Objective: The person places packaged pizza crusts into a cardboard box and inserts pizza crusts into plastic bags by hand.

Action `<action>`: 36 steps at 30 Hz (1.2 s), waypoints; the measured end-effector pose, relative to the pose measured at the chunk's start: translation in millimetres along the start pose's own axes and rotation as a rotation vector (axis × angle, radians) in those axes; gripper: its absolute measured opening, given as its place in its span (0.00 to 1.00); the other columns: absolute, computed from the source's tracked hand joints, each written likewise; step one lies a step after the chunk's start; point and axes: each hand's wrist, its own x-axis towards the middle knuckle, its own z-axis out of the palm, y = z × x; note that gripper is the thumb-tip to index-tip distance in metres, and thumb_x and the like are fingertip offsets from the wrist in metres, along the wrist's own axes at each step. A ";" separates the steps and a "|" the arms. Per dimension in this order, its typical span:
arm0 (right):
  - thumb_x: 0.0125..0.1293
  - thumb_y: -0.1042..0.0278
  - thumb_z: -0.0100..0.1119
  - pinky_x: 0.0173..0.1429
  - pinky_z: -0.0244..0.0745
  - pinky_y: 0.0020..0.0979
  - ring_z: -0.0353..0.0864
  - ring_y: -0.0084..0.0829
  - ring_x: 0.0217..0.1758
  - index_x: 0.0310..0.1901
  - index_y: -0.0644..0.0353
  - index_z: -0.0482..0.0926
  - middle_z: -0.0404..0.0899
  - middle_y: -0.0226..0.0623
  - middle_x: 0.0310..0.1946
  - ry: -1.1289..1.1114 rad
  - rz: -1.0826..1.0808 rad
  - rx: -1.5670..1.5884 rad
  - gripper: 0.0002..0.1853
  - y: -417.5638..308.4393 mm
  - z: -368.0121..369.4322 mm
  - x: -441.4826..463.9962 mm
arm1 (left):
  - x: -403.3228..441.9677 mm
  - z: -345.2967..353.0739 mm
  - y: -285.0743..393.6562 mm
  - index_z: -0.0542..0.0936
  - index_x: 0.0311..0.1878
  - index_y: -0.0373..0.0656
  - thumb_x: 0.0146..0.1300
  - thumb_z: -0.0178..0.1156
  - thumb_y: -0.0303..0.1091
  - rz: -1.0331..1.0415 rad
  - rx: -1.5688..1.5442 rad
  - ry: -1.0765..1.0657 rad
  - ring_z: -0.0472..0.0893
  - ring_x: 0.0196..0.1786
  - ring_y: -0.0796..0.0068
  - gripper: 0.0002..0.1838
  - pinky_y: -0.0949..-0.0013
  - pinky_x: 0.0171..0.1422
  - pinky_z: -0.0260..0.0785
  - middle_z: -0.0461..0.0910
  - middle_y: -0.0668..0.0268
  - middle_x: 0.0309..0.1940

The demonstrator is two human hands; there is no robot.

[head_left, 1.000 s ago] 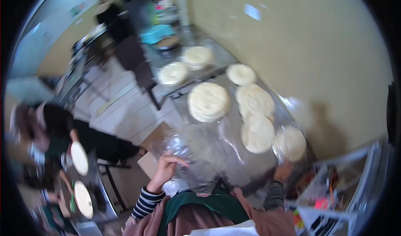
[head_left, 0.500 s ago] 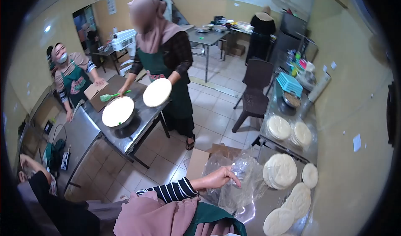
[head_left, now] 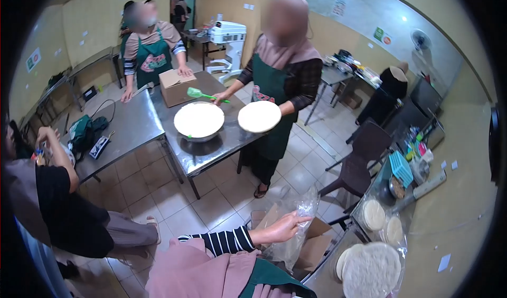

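My left hand (head_left: 282,228), in a black-and-white striped sleeve, reaches to the right with its fingers closed on a clear plastic bag (head_left: 290,251). The crumpled bag rises past my fingertips and hangs below them. Right of it, a large pale round flatbread (head_left: 372,271) with a speckled surface lies over other pale rounds (head_left: 342,263) at the lower edge of the view. My right hand is out of sight.
Behind the bag stands an open cardboard box (head_left: 312,250). Wrapped flatbreads (head_left: 374,215) lie on the right-hand table. Across the floor, a person (head_left: 288,76) holds a green spatula (head_left: 203,94) and a pale round (head_left: 259,117) beside a full bowl (head_left: 199,123). A brown chair (head_left: 359,166) stands nearby.
My view has swung left and up, so the room has shifted right. The plastic bag now stands higher around my left fingers. A large flatbread shows closer at the lower right.
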 end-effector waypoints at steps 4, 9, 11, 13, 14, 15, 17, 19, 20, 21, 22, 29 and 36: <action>0.61 0.59 0.47 0.56 0.66 0.38 0.70 0.38 0.51 0.54 0.63 0.66 0.70 0.45 0.49 -0.250 0.486 0.411 0.23 15.0 95.3 -43.5 | -15.8 -13.8 -5.6 0.64 0.60 0.39 0.58 0.54 0.44 -0.001 -0.001 -0.089 0.63 0.59 0.55 0.30 0.63 0.63 0.54 0.65 0.48 0.53; 0.65 0.65 0.39 0.56 0.67 0.37 0.70 0.34 0.52 0.55 0.62 0.65 0.70 0.39 0.50 -0.522 1.011 0.711 0.19 35.1 157.0 -101.2 | -52.0 -33.4 0.2 0.64 0.59 0.35 0.59 0.53 0.50 -0.016 -0.827 0.019 0.65 0.58 0.71 0.32 0.69 0.61 0.57 0.67 0.60 0.54; 0.62 0.68 0.41 0.62 0.61 0.38 0.65 0.31 0.57 0.58 0.61 0.62 0.64 0.38 0.57 -0.786 1.057 0.789 0.21 42.2 166.1 -119.3 | -69.2 -47.5 16.5 0.65 0.58 0.34 0.61 0.53 0.48 -0.070 -0.801 0.151 0.67 0.55 0.74 0.30 0.71 0.60 0.59 0.69 0.62 0.53; 0.59 0.71 0.44 0.61 0.62 0.37 0.66 0.31 0.56 0.55 0.61 0.63 0.65 0.39 0.57 -0.942 0.958 0.734 0.21 57.5 166.0 -128.7 | -84.2 -48.2 10.2 0.68 0.55 0.33 0.62 0.51 0.45 -0.179 -0.780 0.381 0.72 0.48 0.78 0.25 0.73 0.55 0.63 0.74 0.64 0.46; 0.56 0.75 0.47 0.60 0.63 0.36 0.68 0.31 0.55 0.53 0.62 0.64 0.66 0.40 0.56 -1.070 0.831 0.693 0.21 59.5 169.8 -133.0 | -92.1 -51.2 8.1 0.68 0.55 0.33 0.62 0.51 0.45 -0.177 -0.769 0.409 0.72 0.48 0.78 0.25 0.73 0.55 0.63 0.74 0.64 0.46; 0.49 0.81 0.47 0.57 0.66 0.35 0.71 0.35 0.52 0.50 0.63 0.64 0.67 0.45 0.54 -1.138 0.857 0.719 0.22 58.2 174.3 -135.6 | -101.6 -56.4 7.5 0.69 0.54 0.33 0.63 0.51 0.45 -0.209 -0.768 0.496 0.72 0.47 0.79 0.25 0.74 0.53 0.64 0.75 0.65 0.44; 0.47 0.82 0.45 0.57 0.66 0.35 0.72 0.36 0.50 0.49 0.64 0.64 0.68 0.48 0.53 -1.245 0.816 0.691 0.23 61.4 183.0 -137.1 | -115.9 -67.5 6.8 0.71 0.51 0.33 0.63 0.50 0.44 -0.212 -0.754 0.624 0.73 0.44 0.80 0.23 0.75 0.49 0.65 0.75 0.66 0.42; 0.43 0.84 0.41 0.57 0.66 0.35 0.74 0.39 0.48 0.47 0.66 0.65 0.69 0.51 0.51 -1.369 0.736 0.638 0.24 64.5 188.7 -133.4 | -133.5 -78.4 9.8 0.71 0.51 0.33 0.64 0.49 0.44 -0.187 -0.690 0.624 0.72 0.44 0.81 0.23 0.76 0.50 0.64 0.75 0.66 0.42; 0.46 0.81 0.44 0.60 0.64 0.36 0.72 0.40 0.52 0.45 0.66 0.68 0.68 0.52 0.52 -1.397 0.675 0.592 0.20 57.7 195.4 -132.0 | -139.1 -83.6 14.1 0.71 0.50 0.32 0.64 0.49 0.44 -0.153 -0.637 0.606 0.71 0.45 0.81 0.22 0.76 0.50 0.63 0.75 0.66 0.41; 0.48 0.80 0.45 0.60 0.63 0.36 0.70 0.40 0.53 0.45 0.67 0.68 0.68 0.51 0.52 -1.443 0.538 0.517 0.19 49.2 206.3 -138.3 | -144.3 -89.8 16.0 0.73 0.48 0.32 0.63 0.49 0.44 -0.101 -0.446 0.629 0.73 0.44 0.75 0.22 0.73 0.49 0.63 0.75 0.61 0.40; 0.50 0.78 0.46 0.61 0.61 0.36 0.69 0.40 0.55 0.45 0.67 0.69 0.67 0.51 0.53 -1.481 0.402 0.442 0.18 38.9 218.3 -148.4 | -151.6 -99.5 19.4 0.73 0.48 0.32 0.63 0.49 0.44 -0.118 -0.453 0.632 0.73 0.44 0.75 0.22 0.73 0.49 0.63 0.75 0.61 0.40; 0.52 0.69 0.57 0.60 0.57 0.37 0.68 0.39 0.55 0.48 0.61 0.71 0.71 0.41 0.49 -1.734 -0.612 0.206 0.19 -37.5 284.8 -238.3 | -200.8 -155.1 34.1 0.74 0.48 0.32 0.62 0.48 0.43 -0.098 0.053 0.331 0.71 0.51 0.61 0.22 0.66 0.56 0.60 0.72 0.53 0.48; 0.45 0.75 0.63 0.46 0.62 0.32 0.73 0.32 0.31 0.24 0.58 0.75 0.75 0.31 0.23 -1.810 -0.619 0.353 0.06 -54.9 316.9 -320.4 | -262.7 -201.9 22.6 0.71 0.51 0.31 0.63 0.48 0.42 -0.102 -0.107 0.526 0.70 0.51 0.67 0.23 0.70 0.57 0.60 0.72 0.55 0.49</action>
